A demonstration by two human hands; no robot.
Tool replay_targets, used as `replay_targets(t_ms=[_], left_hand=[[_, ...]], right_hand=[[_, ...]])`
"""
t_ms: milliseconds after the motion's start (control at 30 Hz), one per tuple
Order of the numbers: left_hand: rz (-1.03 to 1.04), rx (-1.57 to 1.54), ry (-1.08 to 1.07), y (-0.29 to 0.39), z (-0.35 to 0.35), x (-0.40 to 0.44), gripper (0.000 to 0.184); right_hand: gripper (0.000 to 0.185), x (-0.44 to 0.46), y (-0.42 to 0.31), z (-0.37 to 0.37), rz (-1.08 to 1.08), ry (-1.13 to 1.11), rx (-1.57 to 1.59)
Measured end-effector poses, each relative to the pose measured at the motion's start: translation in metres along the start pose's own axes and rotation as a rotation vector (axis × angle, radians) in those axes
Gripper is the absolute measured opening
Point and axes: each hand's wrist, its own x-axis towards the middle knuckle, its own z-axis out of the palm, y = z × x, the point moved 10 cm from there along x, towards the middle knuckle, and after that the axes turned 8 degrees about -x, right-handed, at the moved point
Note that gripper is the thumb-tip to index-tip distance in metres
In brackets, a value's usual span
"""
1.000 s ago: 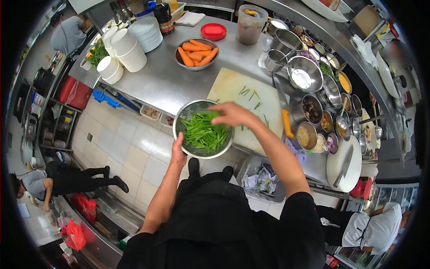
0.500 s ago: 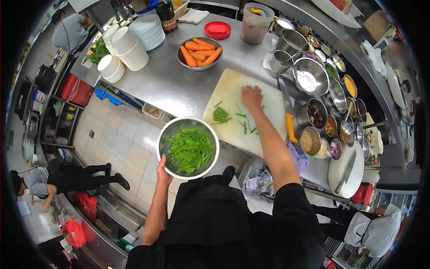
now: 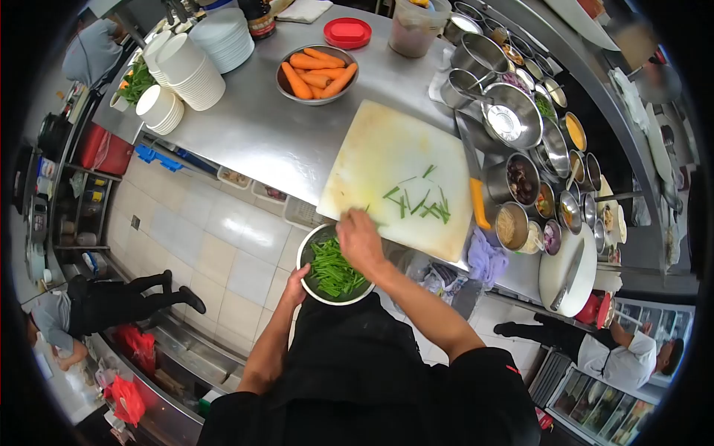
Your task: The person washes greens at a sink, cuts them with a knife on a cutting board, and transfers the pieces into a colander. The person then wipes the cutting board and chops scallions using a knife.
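My left hand point(image 3: 295, 288) grips the rim of a bowl point(image 3: 304, 250) filled with cut green stalks point(image 3: 335, 269), thumb on the outer side. The bowl is held just under the near left edge of the white cutting board point(image 3: 357, 156). My right hand point(image 3: 358, 239) is at that edge, above the bowl's far rim. Its fingers are curled and slightly blurred, with bits of green showing beside them. Several loose green pieces point(image 3: 420, 204) lie scattered on the board. A knife with a yellow handle point(image 3: 478, 202) rests along the board's right side.
A metal bowl of carrots point(image 3: 317, 73) and a red lid point(image 3: 347, 33) stand beyond the board. Stacked white bowls point(image 3: 192, 73) and plates point(image 3: 223, 39) are at left. Metal containers point(image 3: 513, 119) crowd the right side, near a purple cloth point(image 3: 487, 259). Other people point(image 3: 617, 360) stand farther off.
My right hand has come back from the board's middle to its near edge. The bowl has moved right, against the board. The small pile of greens at the board's left is gone from there.
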Motion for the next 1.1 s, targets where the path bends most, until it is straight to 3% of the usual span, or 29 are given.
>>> replay_targets(t_ms=[133, 200, 300, 367, 500, 700, 900, 1100], left_hand=[[-0.059, 0.062, -0.041, -0.013, 0.028, 0.013, 0.054], [-0.076, 0.035, -0.041, -0.019, 0.028, 0.020, 0.052], [-0.097, 0.066, -0.054, -0.022, 0.039, 0.021, 0.054], [-0.096, 0.077, -0.066, -0.025, 0.040, 0.020, 0.055], [-0.127, 0.061, -0.050, -0.032, 0.038, 0.020, 0.056], [-0.118, 0.032, -0.030, -0.026, 0.048, 0.010, 0.056], [-0.072, 0.100, -0.010, -0.013, 0.044, 0.013, 0.055], [-0.033, 0.048, -0.020, -0.010, 0.045, 0.008, 0.055]], right_hand=[[0.021, -0.031, -0.005, -0.023, 0.034, -0.005, 0.132], [0.022, -0.016, 0.034, -0.039, 0.095, -0.019, 0.164], [0.020, 0.021, 0.146, -0.063, 0.275, 0.126, -0.035], [0.022, 0.043, 0.197, -0.085, 0.197, 0.204, -0.020], [0.030, 0.029, 0.238, -0.080, 0.067, 0.043, 0.008], [0.040, 0.010, 0.171, -0.044, 0.049, 0.060, 0.036], [0.035, -0.017, 0.086, -0.007, 0.047, -0.081, 0.290], [0.027, -0.088, -0.001, -0.008, 0.010, -0.078, 0.451]])
